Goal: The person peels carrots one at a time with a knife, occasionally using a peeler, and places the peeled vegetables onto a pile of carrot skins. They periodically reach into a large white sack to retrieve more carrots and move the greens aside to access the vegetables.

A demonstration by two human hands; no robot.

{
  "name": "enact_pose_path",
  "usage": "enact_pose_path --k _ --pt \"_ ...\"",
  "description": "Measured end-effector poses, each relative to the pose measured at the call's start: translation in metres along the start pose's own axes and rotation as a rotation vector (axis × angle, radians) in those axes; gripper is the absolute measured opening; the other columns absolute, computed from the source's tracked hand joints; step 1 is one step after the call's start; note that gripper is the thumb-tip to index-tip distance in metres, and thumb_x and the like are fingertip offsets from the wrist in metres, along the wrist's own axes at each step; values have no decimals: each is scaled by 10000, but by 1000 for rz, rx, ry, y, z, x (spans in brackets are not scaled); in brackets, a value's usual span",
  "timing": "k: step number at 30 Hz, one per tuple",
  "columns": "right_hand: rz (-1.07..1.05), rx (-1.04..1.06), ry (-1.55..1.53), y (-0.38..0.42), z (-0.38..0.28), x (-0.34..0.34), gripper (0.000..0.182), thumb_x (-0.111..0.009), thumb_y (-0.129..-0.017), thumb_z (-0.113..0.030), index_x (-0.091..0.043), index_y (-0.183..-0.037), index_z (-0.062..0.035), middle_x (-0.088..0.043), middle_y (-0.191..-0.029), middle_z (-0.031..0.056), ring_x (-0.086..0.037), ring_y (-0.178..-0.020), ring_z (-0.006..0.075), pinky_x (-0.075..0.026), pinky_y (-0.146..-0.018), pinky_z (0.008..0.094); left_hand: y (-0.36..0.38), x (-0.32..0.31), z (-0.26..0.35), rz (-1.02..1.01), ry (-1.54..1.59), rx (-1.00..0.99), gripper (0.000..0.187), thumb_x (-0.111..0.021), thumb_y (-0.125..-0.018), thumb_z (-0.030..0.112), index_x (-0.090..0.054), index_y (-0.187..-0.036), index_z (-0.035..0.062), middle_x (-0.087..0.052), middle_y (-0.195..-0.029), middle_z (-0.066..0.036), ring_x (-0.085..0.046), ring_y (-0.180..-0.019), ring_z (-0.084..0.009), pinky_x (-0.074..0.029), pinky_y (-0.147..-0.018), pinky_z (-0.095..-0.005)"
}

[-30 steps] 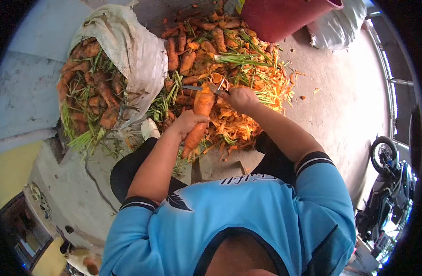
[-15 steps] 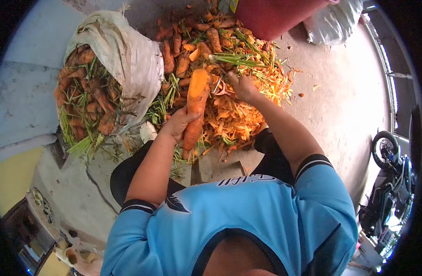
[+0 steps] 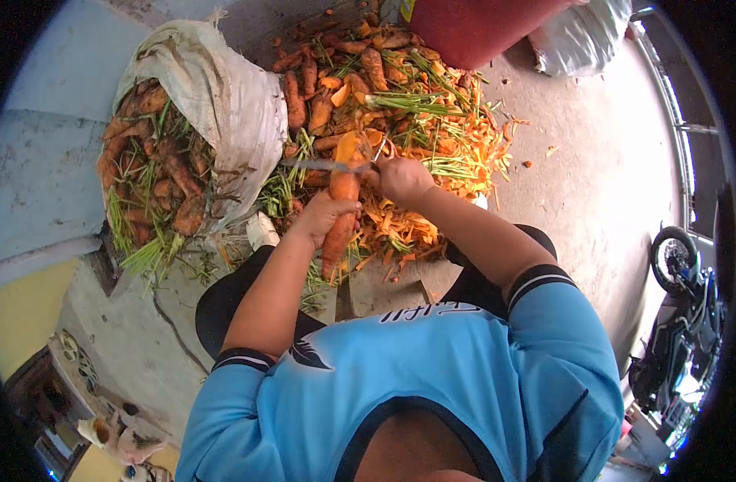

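Note:
My left hand (image 3: 325, 218) is wrapped round the lower part of a large carrot (image 3: 345, 186), whose upper end is peeled to bright orange. My right hand (image 3: 396, 178) is closed on a knife (image 3: 310, 165), its blade lying across the carrot and pointing left. A peeler (image 3: 380, 149) shows beside the right fingers, and part of it is hidden. Behind and under both hands spreads a heap of orange peelings (image 3: 400, 218) with green stalks and unpeeled carrots (image 3: 294, 100).
A white sack (image 3: 243, 120) full of dirty carrots lies open at the left. At the top are a red container (image 3: 480, 28) and a pale bag (image 3: 583, 40). A motorcycle (image 3: 677, 345) stands far right. My knees flank the heap.
My right hand has moved left and down to the carrot, and the knife blade now shows across it. My left hand still holds the carrot, which has tilted slightly.

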State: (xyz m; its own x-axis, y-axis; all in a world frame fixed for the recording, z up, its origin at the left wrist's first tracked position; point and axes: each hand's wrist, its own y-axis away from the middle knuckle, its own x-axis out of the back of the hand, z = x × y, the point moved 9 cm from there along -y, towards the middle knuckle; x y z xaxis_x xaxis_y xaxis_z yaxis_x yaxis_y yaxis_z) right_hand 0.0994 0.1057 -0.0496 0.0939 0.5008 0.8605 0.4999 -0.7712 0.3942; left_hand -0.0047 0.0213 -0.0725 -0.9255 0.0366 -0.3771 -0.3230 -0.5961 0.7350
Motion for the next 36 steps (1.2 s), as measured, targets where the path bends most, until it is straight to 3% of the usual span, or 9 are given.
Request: enact_pose_path --k 5,9,11,13,15,18,23,28,36 --pt "-140 -174 20 -9 38 -7 472 -320 -873 -460 -548 -995 -64 -618 -819 142 -608 -760 290 -491 -636 394 -3 3 -13 -40 111 7 266 -626 -701 165 -527 -898 16 -571 -708 -74 -566 -570 -180 -465 -501 -294" --pt "-152 -351 211 -8 171 -11 404 -298 -906 -345 -501 -1100 -55 -575 -976 162 -586 -832 313 -485 -662 423 17 -3 14 -54 16 -129 289 -633 -693 210 -539 -870 1 -571 -704 -79 -566 -569 -180 -467 -497 -295" --pt "-43 -356 155 -3 152 24 464 -275 -908 -374 -495 -1135 -35 -577 -955 198 -576 -838 330 -467 -674 443 9 9 -2 15 51 -79 316 -633 -695 232 -539 -871 -13 -566 -685 -86 -567 -571 -182 -479 -508 -303" --pt "144 -461 -154 -5 145 24 687 -186 -885 -503 -543 -916 83 -568 -884 252 -565 -831 368 -447 -714 446 8 9 3 16 174 -2 326 -638 -697 245 -539 -868 -15 -566 -680 -91 -567 -567 -188 -487 -524 -307" --pt "-14 -517 -344 -8 133 14 728 -214 -864 -550 -557 -831 92 -562 -843 278 -551 -844 398 -422 -757 440 7 12 9 24 222 -31 339 -625 -727 197 -506 -966 -12 -574 -765 -103 -575 -627 -209 -491 -564 -317" --pt "-164 -568 -454 -6 101 19 619 -209 -894 -465 -543 -953 54 -561 -875 242 -557 -813 366 -410 -747 463 8 14 20 65 212 -94 365 -605 -752 151 -459 -1050 -1 -562 -843 -103 -573 -685 -207 -486 -607 -324" --pt "101 -81 -147 -8 33 38 481 -308 -889 -405 -549 -938 8 -582 -779 217 -585 -761 337 -469 -611 427 -3 13 19 -7 127 -165 399 -599 -749 92 -428 -1098 4 -532 -921 -80 -555 -754 -181 -466 -682 -319" --pt "-40 -15 -105 15 -27 36 478 -330 -871 -439 -554 -879 -17 -604 -745 176 -591 -718 331 -470 -617 422 -4 13 20 108 -59 -181 413 -618 -702 71 -466 -1079 -3 -534 -935 -66 -533 -822 -165 -435 -717 -301" --pt "18 -99 -16 0 16 25 507 -336 -855 -491 -576 -839 -45 -610 -695 142 -602 -695 304 -474 -627 406 0 14 12 119 -149 -65 301 -640 -682 89 -510 -937 -4 -550 -809 -78 -549 -688 -157 -447 -608 -295"
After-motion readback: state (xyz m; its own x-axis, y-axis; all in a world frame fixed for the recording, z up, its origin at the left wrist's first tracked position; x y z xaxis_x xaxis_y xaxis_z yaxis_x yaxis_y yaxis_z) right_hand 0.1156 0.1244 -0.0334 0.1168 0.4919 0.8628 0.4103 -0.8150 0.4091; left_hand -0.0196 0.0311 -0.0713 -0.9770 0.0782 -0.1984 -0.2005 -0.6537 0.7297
